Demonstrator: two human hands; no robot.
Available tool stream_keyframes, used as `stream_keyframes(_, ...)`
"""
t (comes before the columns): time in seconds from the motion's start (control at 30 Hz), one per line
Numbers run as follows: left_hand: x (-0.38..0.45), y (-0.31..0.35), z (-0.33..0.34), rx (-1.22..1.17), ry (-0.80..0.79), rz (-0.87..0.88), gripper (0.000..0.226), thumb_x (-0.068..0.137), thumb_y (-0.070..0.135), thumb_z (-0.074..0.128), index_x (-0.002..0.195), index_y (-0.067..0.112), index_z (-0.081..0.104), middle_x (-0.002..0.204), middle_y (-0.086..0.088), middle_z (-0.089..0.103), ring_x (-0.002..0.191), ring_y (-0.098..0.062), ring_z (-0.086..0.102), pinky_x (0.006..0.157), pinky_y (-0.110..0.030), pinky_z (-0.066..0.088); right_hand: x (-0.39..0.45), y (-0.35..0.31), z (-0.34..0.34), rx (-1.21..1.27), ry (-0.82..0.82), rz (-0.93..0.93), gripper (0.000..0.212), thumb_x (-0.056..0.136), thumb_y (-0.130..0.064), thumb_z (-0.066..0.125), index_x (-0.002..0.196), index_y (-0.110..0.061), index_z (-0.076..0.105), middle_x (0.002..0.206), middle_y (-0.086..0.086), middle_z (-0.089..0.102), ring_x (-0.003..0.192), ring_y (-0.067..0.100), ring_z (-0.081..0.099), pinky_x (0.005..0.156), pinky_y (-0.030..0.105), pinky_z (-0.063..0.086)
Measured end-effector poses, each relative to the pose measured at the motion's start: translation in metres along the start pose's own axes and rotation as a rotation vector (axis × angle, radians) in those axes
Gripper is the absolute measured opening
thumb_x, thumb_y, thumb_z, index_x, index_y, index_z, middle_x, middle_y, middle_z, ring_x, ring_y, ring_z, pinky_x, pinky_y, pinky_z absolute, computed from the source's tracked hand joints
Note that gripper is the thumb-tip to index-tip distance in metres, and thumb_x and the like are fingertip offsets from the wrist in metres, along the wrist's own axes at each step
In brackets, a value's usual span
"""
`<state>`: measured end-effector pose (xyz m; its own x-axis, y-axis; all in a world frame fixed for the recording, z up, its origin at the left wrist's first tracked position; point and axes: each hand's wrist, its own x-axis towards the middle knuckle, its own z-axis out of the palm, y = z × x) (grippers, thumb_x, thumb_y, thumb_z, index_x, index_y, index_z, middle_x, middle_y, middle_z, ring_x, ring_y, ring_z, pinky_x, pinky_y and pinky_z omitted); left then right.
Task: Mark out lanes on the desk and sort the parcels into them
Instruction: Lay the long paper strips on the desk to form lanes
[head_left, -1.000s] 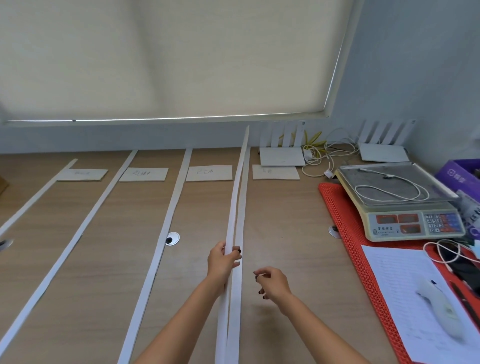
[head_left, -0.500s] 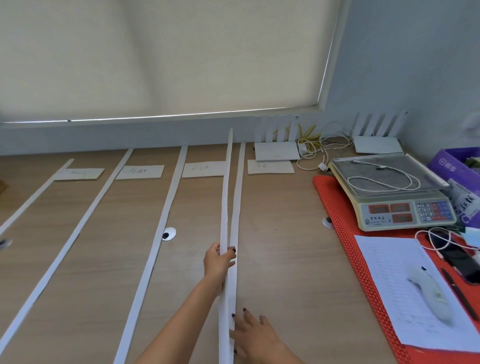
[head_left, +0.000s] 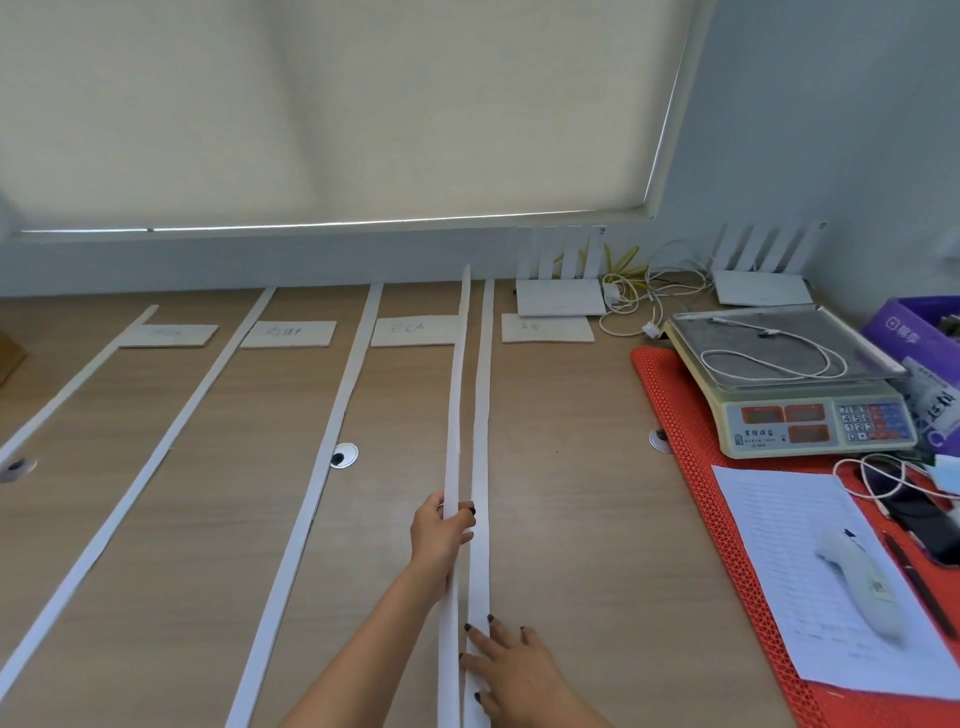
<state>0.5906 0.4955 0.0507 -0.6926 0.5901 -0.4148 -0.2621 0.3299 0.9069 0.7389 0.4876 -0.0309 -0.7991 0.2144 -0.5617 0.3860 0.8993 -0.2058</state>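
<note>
The left hand (head_left: 439, 535) grips a long, limp white paper strip (head_left: 457, 395); the flat right hand (head_left: 511, 670) presses its neighbour (head_left: 482, 415) onto the wooden bench (head_left: 571, 493); hold mid-length.

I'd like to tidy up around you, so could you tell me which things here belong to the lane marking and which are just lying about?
Job: raised strip, laid strips, label cards, both hands.
Lying about: scale, cables, red mat, printed sheet, purple box.
</note>
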Motion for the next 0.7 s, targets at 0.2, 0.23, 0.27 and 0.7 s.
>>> stream_keyframes(0.2, -0.009, -0.003, 0.011, 0.038, -0.011, 0.006, 0.015, 0.086, 0.002, 0.054, 0.097, 0.009, 0.06, 0.098, -0.005, 0.065, 0.095, -0.025, 0.064, 0.071, -0.027, 0.052, -0.009, 0.01, 0.001, 0.031, 0.039, 0.051, 0.053, 0.097, -0.034, 0.035, 0.147, -0.02, 0.023, 0.159, 0.001, 0.003, 0.146, 0.024, 0.004, 0.111, 0.052, 0.016)
stream_keyframes(0.23, -0.012, -0.003, 0.013, 0.042, -0.012, 0.006, 0.015, 0.086, 0.002, 0.054, 0.098, 0.009, 0.06, 0.099, -0.006, 0.065, 0.095, -0.025, 0.064, 0.073, -0.027, 0.053, -0.011, 0.011, 0.002, 0.028, 0.042, 0.055, 0.053, 0.097, -0.034, 0.035, 0.147, -0.02, 0.023, 0.159, 0.001, 0.003, 0.146, 0.024, 0.004, 0.111, 0.051, 0.017)
stream_keyframes(0.27, -0.015, -0.004, 0.016, 0.046, -0.012, 0.007, 0.015, 0.086, 0.002, 0.054, 0.098, 0.008, 0.059, 0.1, -0.006, 0.065, 0.095, -0.025, 0.064, 0.073, -0.028, 0.053, -0.014, 0.013, 0.003, 0.025, 0.043, 0.058, 0.053, 0.097, -0.035, 0.035, 0.147, -0.02, 0.023, 0.159, 0.001, 0.004, 0.146, 0.024, 0.005, 0.111, 0.051, 0.018)
stream_keyframes(0.7, -0.066, -0.01, 0.097, 0.065, 0.038, 0.018, 0.021, 0.085, 0.0, 0.054, 0.105, 0.001, 0.059, 0.1, -0.014, 0.064, 0.09, -0.027, 0.062, 0.077, -0.033, 0.054, -0.082, 0.074, -0.013, 0.666, 0.269, 0.109, 0.043, 0.098, -0.028, 0.033, 0.14, -0.022, 0.04, 0.148, 0.001, 0.037, 0.135, 0.016, 0.036, 0.109, 0.03, 0.029)
